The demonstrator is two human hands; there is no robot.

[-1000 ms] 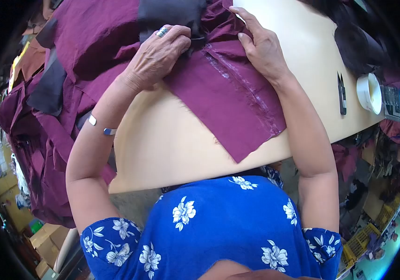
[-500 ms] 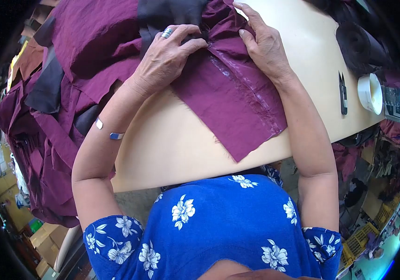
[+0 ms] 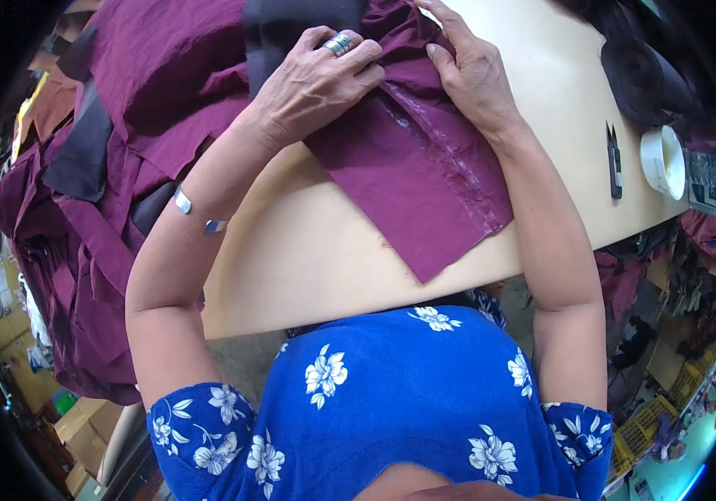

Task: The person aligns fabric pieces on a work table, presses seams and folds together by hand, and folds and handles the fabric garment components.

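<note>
Maroon fabric (image 3: 412, 184) lies on the pale table, one pointed corner towards my body and a whitish-marked seam running along it. My left hand (image 3: 322, 82), with rings on a finger, is closed on the fabric where it meets a black piece (image 3: 291, 33); its fingertips are partly hidden. On the right edge of the gathered fabric rests my right hand (image 3: 473, 79), thumb and index finger apart, the other fingers curled.
Black-handled snips (image 3: 614, 163) lie on the table (image 3: 562, 159) at the right, beside a white bowl (image 3: 662, 163). A dark fabric roll (image 3: 646, 79) is at the back right. More maroon cloth (image 3: 82, 275) hangs over the left side.
My left hand has moved right along the fabric, towards my right hand, and its fingers have drawn together. My right hand has hardly moved. The cloth's near corner has shifted slightly away from my body.
</note>
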